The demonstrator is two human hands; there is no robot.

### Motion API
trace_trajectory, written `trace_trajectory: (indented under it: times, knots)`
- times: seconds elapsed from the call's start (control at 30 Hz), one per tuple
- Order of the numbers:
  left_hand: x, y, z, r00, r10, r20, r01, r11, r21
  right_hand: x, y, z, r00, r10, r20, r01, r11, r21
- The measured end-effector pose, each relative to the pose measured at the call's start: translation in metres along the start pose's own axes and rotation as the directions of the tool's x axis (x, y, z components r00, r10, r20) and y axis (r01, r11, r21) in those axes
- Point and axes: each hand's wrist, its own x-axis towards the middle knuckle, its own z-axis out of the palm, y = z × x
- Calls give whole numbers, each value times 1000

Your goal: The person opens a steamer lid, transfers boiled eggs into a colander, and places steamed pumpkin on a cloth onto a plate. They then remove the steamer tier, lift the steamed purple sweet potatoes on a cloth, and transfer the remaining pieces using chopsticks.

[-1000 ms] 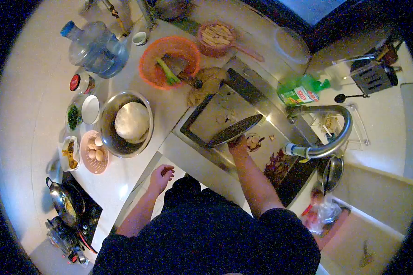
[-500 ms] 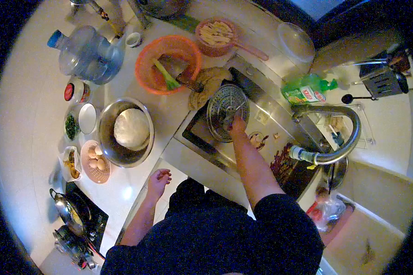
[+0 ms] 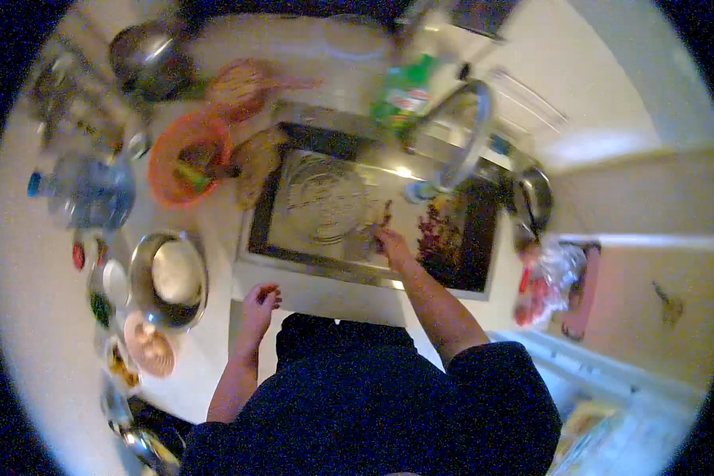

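My right hand (image 3: pixel 390 244) reaches over the sink (image 3: pixel 325 274), fingers drawn together and blurred; what they hold, if anything, cannot be made out. Left of it in the basin is a blurred round grey shape, which looks like the perforated steamer rack (image 3: pixel 321 198). Dark reddish scraps (image 3: pixel 438 234) lie in the basin to the right of the hand. The faucet (image 3: pixel 477 135) arches over the sink's far side. My left hand (image 3: pixel 263 298) hangs at the counter's front edge, fingers loosely bent and apart, holding nothing.
On the left counter are a metal bowl with dough (image 3: pixel 176 272), eggs on a pink tray (image 3: pixel 149 345) and a water jug (image 3: pixel 91 190). Beyond stand an orange basin (image 3: pixel 163 178) and a green detergent bottle (image 3: pixel 404 95). Plastic bags (image 3: pixel 547 278) lie at right.
My view has swung to the right. My right hand has come off the steamer rack and moved right across the sink toward the reddish scraps. My left hand stays low at the counter edge.
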Motion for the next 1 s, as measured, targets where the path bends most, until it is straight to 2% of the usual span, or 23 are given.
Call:
trace_trajectory:
  times: [0.03,0.07,0.1,0.13,0.17,0.27,0.37,0.47,0.53,0.6,0.7,0.77,0.8,0.87,0.93,1.0]
  knots:
    - [1,6,8,1000,0,27,0,1000,-1,7,16,-27,993,-54,105,54,999,6]
    - [8,3,14,998,7,64,-8,1000,8,-8,3,-32,992,-123,-7,116,951,-285]
    - [15,-2,19,995,6,96,-8,1000,21,-32,-20,-24,975,-196,-101,109,826,-553]
    - [19,-3,26,993,7,116,-11,999,33,-47,-35,-21,946,-279,-164,53,632,-773]
    - [19,4,34,987,38,157,-45,998,39,-52,-33,-27,980,-92,-179,39,960,-277]
    - [19,12,63,976,84,198,-91,995,27,-101,-72,-31,957,-276,-89,162,764,-625]
    - [18,21,97,962,82,261,-95,995,38,-154,-112,-28,869,-495,-5,224,401,-888]
    - [10,22,128,934,111,340,-147,986,82,-169,-107,-51,875,-425,231,351,229,-908]
    - [1,27,152,946,75,317,-125,982,143,-172,-113,-75,860,-505,75,364,504,-784]
    - [-4,22,168,947,66,316,-119,981,152,-177,-120,-104,849,-521,-85,385,722,-575]
    - [-20,31,193,958,33,285,-88,979,185,-185,-163,-178,721,-652,-233,294,593,-750]
    - [-25,26,204,965,22,261,-77,976,202,-193,-199,-219,643,-719,-263,360,587,-725]
    - [-27,24,209,969,18,248,-73,975,212,-198,-220,-237,607,-742,-285,455,618,-642]
    - [-32,23,217,973,30,231,-78,976,201,-181,-237,-312,636,-669,-385,421,718,-554]
    - [-37,27,225,979,28,202,-69,978,199,-184,-288,-336,677,-598,-429,135,674,-727]
    - [-43,33,232,986,14,164,-48,977,206,-167,-312,-367,706,-550,-447,-120,529,-840]
